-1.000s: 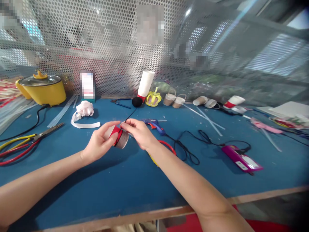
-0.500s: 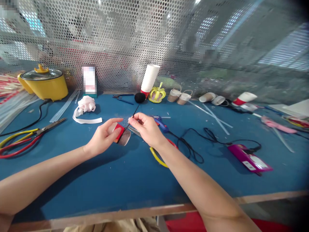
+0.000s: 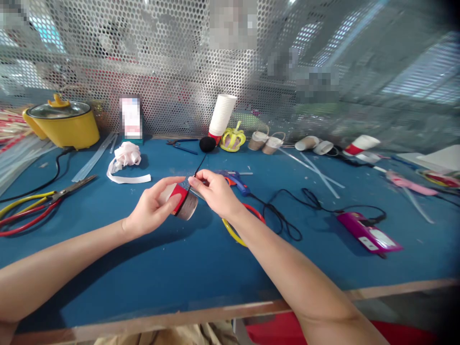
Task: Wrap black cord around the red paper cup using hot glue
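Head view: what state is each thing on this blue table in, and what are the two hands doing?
left hand, closed around the paper cup
paper cup, on its side, in the left hand
right hand, pinching the black string
black string, pulled straight
yellow pot, lid on
scissors, lying flat, blades shut
cup stack, upside down, tilted
glue gun, lying on its side
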A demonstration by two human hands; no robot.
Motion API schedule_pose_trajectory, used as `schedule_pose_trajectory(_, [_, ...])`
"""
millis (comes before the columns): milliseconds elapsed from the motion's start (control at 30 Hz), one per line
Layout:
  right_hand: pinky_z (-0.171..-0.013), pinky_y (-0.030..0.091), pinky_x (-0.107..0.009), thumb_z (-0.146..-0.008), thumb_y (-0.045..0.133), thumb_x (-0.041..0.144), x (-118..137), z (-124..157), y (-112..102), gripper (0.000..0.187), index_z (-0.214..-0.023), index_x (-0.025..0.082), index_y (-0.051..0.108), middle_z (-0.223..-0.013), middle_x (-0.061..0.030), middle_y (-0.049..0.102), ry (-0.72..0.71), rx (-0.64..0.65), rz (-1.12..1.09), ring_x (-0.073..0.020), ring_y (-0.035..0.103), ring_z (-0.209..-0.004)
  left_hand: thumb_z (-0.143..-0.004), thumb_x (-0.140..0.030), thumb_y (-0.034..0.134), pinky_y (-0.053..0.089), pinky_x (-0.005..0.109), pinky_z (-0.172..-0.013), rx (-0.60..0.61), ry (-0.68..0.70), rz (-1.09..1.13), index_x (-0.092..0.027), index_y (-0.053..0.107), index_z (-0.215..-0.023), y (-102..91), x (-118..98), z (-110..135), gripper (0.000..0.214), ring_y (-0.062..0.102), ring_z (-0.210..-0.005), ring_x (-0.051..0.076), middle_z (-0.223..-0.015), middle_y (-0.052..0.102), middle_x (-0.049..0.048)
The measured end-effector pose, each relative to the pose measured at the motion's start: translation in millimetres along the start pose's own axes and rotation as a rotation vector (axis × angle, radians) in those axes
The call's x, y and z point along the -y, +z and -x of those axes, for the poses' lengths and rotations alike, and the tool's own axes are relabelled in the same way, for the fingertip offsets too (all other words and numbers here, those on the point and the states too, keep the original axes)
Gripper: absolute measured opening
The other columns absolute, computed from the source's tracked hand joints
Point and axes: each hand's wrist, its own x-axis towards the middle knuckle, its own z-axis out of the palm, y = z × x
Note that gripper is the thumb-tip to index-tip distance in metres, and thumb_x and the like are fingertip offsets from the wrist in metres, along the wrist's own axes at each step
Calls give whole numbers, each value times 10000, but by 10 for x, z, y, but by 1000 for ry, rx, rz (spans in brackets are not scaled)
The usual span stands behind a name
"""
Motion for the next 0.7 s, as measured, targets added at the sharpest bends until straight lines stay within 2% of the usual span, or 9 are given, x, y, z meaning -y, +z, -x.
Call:
schedule_pose_trajectory(267, [-540, 315, -238, -801, 478, 364, 11, -1, 5, 258, -624, 178, 451, -572, 41, 411, 14, 43, 1, -94, 368, -538, -816, -262, 504, 456, 185, -584, -16, 24, 15, -163, 537, -1118, -6, -14, 9, 320, 549, -610, 99, -694, 625, -5])
schedule_pose_trajectory(467, [-522, 308, -241, -760, 508, 476, 18, 13, 30, 333, -610, 186, 442, -562, 42, 415, 43, 53, -17, -97, 368, -527, -807, -257, 517, 461, 184, -613, -26, 24, 34, -171, 551, -1100, -8, -24, 18, 308, 555, -644, 96, -803, 647, 6])
schedule_pose_trajectory(700, [-512, 299, -240, -742, 515, 514, 11, 14, 67, 360, -613, 183, 454, -562, 40, 428, 72, 65, -34, -96, 364, -525, -805, -258, 519, 470, 203, -686, -38, 8, 84, -165, 555, -1083, -2, -59, 3, 295, 574, -727, 110, -888, 651, 26])
